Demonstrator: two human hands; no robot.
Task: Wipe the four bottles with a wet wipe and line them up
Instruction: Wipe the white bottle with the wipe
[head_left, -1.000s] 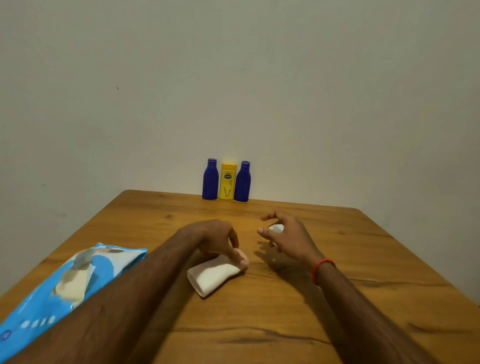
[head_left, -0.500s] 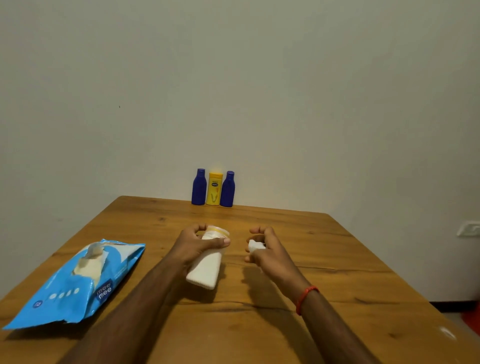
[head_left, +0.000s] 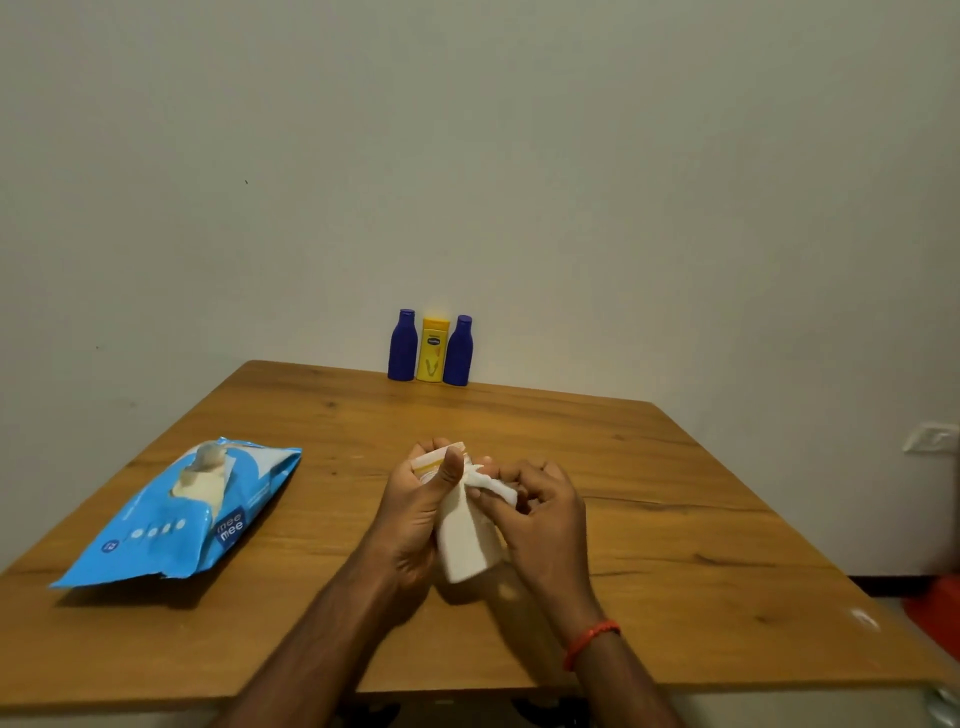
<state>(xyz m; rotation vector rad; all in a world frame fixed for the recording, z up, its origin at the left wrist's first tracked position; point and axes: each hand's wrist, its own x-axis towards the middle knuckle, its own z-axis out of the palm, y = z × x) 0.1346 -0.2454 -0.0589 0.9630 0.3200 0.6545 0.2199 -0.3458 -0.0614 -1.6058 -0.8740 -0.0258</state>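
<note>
1. We are holding a white plastic lotion bottle (head_left: 466, 540) off the wooden table (head_left: 649, 499), near the middle, cap end pointing away from us. Our left hand (head_left: 415, 514) is wrapping its body, thumb lying along the upper part.
2. Our right hand (head_left: 540, 519) is pinching a small crumpled white wet wipe (head_left: 493, 483) against the bottle's shoulder.
3. We are judging the bottle light and stiff, likely slick once damp; gripping mid-body looks safest, leaving neck and cap free for the wipe. The wipe is soft and bunching.
4. Three bottles are standing upright in a row at the far edge against the wall: a dark blue plastic bottle (head_left: 402, 346), a yellow flat-sided bottle (head_left: 432, 351), another blue bottle (head_left: 458, 352), each just beside the next.
5. A blue wipes pack (head_left: 171, 525), flap open, is lying at near left, well apart from our hands.
6. Bare tabletop is stretching between us and the row; room remains right of it for the fourth.
</note>
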